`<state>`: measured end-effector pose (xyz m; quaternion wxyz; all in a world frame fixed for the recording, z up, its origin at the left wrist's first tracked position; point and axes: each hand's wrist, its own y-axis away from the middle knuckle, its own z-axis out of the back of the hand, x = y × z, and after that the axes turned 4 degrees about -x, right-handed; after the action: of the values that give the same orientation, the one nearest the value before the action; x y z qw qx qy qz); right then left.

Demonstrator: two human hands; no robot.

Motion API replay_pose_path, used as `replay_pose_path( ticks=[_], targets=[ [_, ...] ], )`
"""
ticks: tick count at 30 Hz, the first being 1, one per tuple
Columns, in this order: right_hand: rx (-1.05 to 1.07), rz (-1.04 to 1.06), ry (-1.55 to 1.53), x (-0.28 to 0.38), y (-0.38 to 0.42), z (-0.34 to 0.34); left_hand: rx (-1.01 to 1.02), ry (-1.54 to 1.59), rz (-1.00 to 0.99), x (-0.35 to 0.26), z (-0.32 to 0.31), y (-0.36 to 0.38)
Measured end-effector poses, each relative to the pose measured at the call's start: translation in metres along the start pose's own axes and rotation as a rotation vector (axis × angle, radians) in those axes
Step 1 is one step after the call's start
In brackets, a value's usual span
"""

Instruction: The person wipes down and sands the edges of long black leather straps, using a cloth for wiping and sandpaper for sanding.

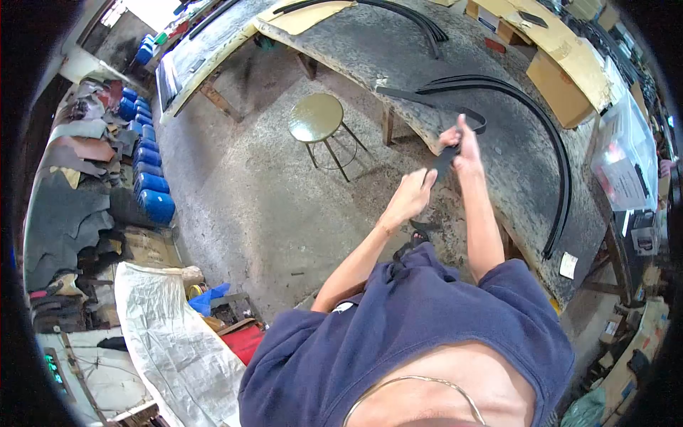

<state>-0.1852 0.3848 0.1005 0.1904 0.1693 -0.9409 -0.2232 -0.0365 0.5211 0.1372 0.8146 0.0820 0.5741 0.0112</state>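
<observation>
A black strap [444, 164] is stretched between my two hands beside the worktable's edge. My left hand [409, 197] is closed around its lower part, and a short dark end hangs below. Higher up, my right hand [466, 148] grips the same strap with the thumb pointing up. Past the right hand the strap curls into a loop [478, 119] over the tabletop, and a straight length of dark strap [405, 95] lies near the table edge. Several long black strips [548, 135] lie in a curved bundle on the worktable [512, 167].
A round-topped stool [316, 117] stands on the concrete floor. Blue drums [155, 205] line the left wall beside stacked leather pieces [71, 206]. On the right are a cardboard box [558, 89], a clear plastic bin [626, 160] and a white label [568, 265].
</observation>
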Motion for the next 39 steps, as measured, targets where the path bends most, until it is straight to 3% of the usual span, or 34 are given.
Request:
replay_pose_path(
  ticks=[1, 6, 10, 11, 13, 14, 16, 17, 20, 21, 23, 26, 29, 30, 31, 33, 34, 36, 37, 39],
  targets=[
    [-0.010, 0.107, 0.048, 0.014, -0.006, -0.004, -0.037, -0.105, -0.141, 0.008, 0.004, 0.009],
    [-0.062, 0.325, 0.110, 0.086, -0.046, 0.005, 0.069, -0.207, -0.034, 0.025, 0.064, 0.111],
    [-0.036, 0.371, 0.088, 0.116, -0.049, 0.000, 0.269, -0.045, 0.479, 0.058, 0.132, 0.187],
    [0.013, 0.408, 0.146, 0.107, -0.042, -0.008, 0.258, -0.045, 0.480, 0.070, 0.137, 0.192],
    [0.145, 0.313, 0.144, 0.071, -0.027, -0.030, 0.395, -0.227, 0.288, 0.101, 0.142, 0.197],
    [0.128, 0.322, 0.202, 0.044, -0.014, -0.048, 0.327, -0.347, 0.251, 0.109, 0.135, 0.186],
    [0.170, 0.255, 0.207, -0.013, 0.015, -0.080, 0.136, -0.073, 0.160, 0.093, 0.117, 0.146],
    [0.230, 0.174, 0.152, -0.039, 0.027, -0.090, -0.080, -0.048, 0.055, 0.068, 0.102, 0.126],
    [0.356, 0.025, 0.095, -0.097, 0.064, -0.117, -0.294, 0.208, -0.216, 0.053, 0.069, 0.056],
    [0.416, -0.002, 0.088, -0.108, 0.072, -0.122, -0.353, 0.224, -0.242, 0.017, 0.073, 0.056],
    [0.482, -0.025, 0.065, -0.112, 0.079, -0.126, -0.127, 0.219, -0.086, -0.010, 0.091, 0.063],
    [0.368, 0.048, 0.201, -0.106, 0.092, -0.129, -0.063, 0.353, -0.102, 0.000, 0.095, 0.085],
    [0.365, 0.449, 0.244, -0.053, 0.083, -0.120, 0.077, 0.251, -0.067, 0.019, 0.108, 0.132],
    [0.420, 0.463, 0.219, -0.025, 0.081, -0.115, 0.098, 0.192, -0.079, 0.033, 0.110, 0.150],
    [0.384, 0.342, 0.088, -0.001, 0.080, -0.112, 0.122, 0.128, -0.095, 0.051, 0.114, 0.166],
    [0.389, 0.431, 0.036, 0.014, 0.087, -0.103, 0.234, 0.187, 0.014, 0.075, 0.127, 0.191],
    [0.364, 0.489, 0.069, 0.005, 0.098, -0.105, 0.250, 0.177, 0.001, 0.083, 0.136, 0.194],
    [0.295, 0.559, 0.116, -0.032, 0.128, -0.114, 0.502, 0.183, 0.177, 0.091, 0.148, 0.195],
    [0.353, 0.530, 0.184, -0.041, 0.125, -0.107, 0.510, 0.178, 0.171, 0.089, 0.146, 0.191],
    [0.394, 0.470, 0.292, -0.083, 0.140, -0.110, 0.303, 0.461, -0.233, 0.076, 0.132, 0.170]
  ],
)
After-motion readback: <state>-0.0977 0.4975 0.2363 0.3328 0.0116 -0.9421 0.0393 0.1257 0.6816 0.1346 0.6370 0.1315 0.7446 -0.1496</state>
